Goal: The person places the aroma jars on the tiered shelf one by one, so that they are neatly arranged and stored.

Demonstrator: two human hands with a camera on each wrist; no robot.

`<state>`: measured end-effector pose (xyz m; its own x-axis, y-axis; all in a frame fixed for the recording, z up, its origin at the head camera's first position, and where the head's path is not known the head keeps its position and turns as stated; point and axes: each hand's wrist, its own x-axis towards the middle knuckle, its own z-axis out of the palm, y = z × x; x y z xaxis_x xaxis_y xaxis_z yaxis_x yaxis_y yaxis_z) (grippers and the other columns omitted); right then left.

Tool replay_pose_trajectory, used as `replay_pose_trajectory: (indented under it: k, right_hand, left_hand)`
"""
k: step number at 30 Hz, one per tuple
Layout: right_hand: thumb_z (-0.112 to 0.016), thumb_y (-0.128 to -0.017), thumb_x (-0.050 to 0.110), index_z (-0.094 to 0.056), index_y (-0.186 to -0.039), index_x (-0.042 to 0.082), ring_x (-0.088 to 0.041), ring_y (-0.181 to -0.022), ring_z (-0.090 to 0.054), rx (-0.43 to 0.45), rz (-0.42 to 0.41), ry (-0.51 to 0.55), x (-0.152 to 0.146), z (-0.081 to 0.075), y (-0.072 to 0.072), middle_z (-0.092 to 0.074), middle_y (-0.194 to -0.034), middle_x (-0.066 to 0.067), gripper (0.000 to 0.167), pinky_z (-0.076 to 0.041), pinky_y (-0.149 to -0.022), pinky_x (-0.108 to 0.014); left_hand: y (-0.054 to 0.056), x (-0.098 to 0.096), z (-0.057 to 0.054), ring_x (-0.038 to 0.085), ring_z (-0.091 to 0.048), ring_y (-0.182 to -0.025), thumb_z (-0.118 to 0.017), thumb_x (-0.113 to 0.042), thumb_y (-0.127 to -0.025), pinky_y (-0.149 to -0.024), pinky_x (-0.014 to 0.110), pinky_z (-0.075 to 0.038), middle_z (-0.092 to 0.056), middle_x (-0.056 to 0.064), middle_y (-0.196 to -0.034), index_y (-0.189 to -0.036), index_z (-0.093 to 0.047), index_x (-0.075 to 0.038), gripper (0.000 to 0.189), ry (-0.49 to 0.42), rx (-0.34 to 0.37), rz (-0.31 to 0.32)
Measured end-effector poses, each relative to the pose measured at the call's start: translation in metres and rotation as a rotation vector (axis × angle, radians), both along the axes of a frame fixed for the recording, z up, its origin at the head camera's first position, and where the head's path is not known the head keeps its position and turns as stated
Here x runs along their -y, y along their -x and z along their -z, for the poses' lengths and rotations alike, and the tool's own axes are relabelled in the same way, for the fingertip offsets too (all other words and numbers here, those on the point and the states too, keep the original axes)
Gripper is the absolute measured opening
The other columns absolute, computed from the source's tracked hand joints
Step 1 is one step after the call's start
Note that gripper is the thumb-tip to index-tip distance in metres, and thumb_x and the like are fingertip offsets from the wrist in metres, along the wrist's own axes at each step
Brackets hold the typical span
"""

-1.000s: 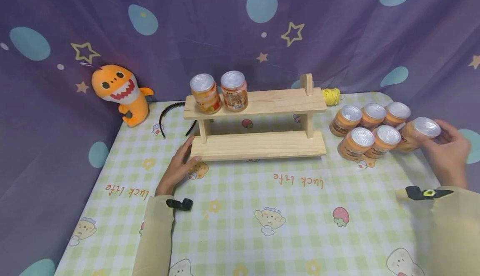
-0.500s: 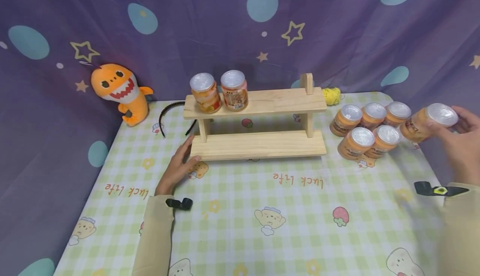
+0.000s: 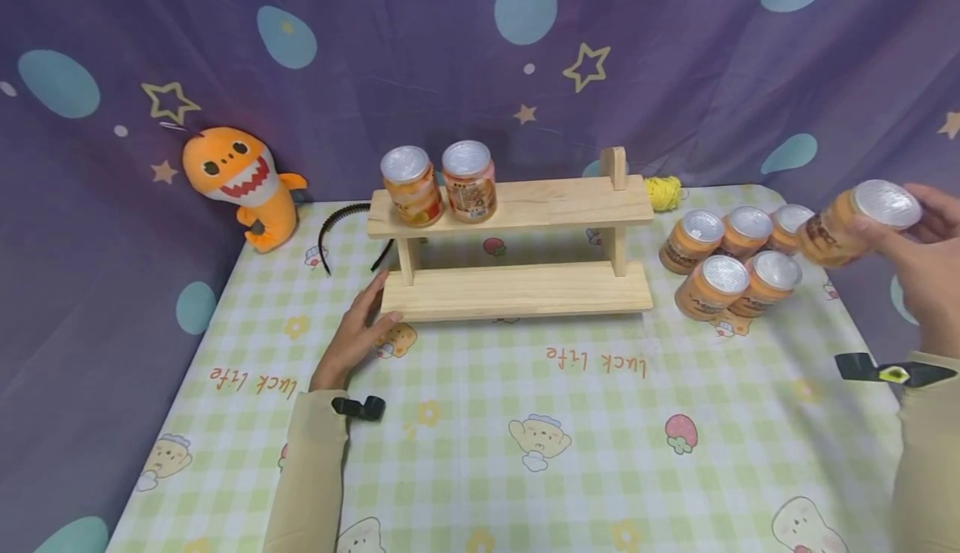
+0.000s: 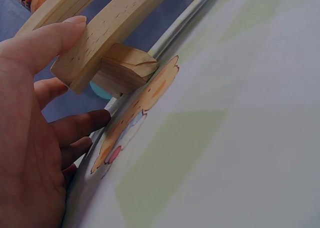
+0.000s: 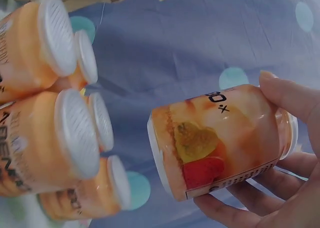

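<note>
At the right, my right hand grips an orange-labelled jar with a silver lid, tilted and raised above the table. In the right wrist view, the thumb lies near the lid end of the jar and the fingers curl beneath it. My left hand holds the left end of the two-tier wooden shelf's lower board. The left wrist view has the thumb over that board and the index finger at its end. Two similar jars, one beside the other, stand upright on the top tier's left.
Several more jars stand grouped right of the shelf. Yellow yarn lies behind the shelf's right end. An orange shark plush leans at the back left near a black headband. A purple curtain backs the checked tablecloth.
My right hand has lifted the jar up and to the right, away from the grouped jars, then slightly further up. My left hand and the shelf have stayed in place.
</note>
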<state>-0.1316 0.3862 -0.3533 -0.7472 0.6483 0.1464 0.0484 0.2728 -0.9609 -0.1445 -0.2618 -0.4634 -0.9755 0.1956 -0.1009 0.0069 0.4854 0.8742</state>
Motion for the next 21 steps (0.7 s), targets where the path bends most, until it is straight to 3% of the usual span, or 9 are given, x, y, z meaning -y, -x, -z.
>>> replay_pose_trajectory:
  k: [6,13,21]
  right_hand:
    - [-0.081,-0.074,-0.012,-0.073,-0.115,0.016,0.004,-0.089,-0.064,-0.155,-0.082,0.123,0.010,-0.012,0.006,-0.070,-0.100,0.016,0.051,-0.048,-0.079,-0.003]
    - [-0.080,-0.077,-0.006,-0.067,-0.129,0.013,0.005,-0.097,-0.065,-0.078,-0.159,-0.015,0.023,-0.025,0.008,-0.069,-0.106,0.020,0.056,-0.047,-0.080,-0.002]
    - [-0.082,-0.074,-0.007,-0.070,-0.125,0.007,0.009,-0.089,-0.069,-0.127,-0.266,-0.021,0.044,-0.042,0.018,-0.073,-0.100,0.019,0.055,-0.050,-0.078,-0.003]
  left_hand:
    - [-0.001,-0.001,-0.003,0.042,-0.023,-0.153,-0.063,-0.021,-0.099,-0.123,0.063,-0.015,-0.019,0.020,-0.167,-0.162,-0.018,-0.014,0.078,0.005,0.004,0.001]
    - [-0.001,-0.001,-0.003,0.043,-0.024,-0.153,-0.062,-0.020,-0.099,-0.123,0.064,-0.015,-0.020,0.020,-0.166,-0.162,-0.018,-0.014,0.077,-0.005,0.001,0.006]
    - [-0.001,0.000,-0.002,0.044,-0.024,-0.152,-0.061,-0.020,-0.100,-0.122,0.065,-0.014,-0.019,0.022,-0.166,-0.162,-0.017,-0.013,0.077,0.011,-0.001,0.007]
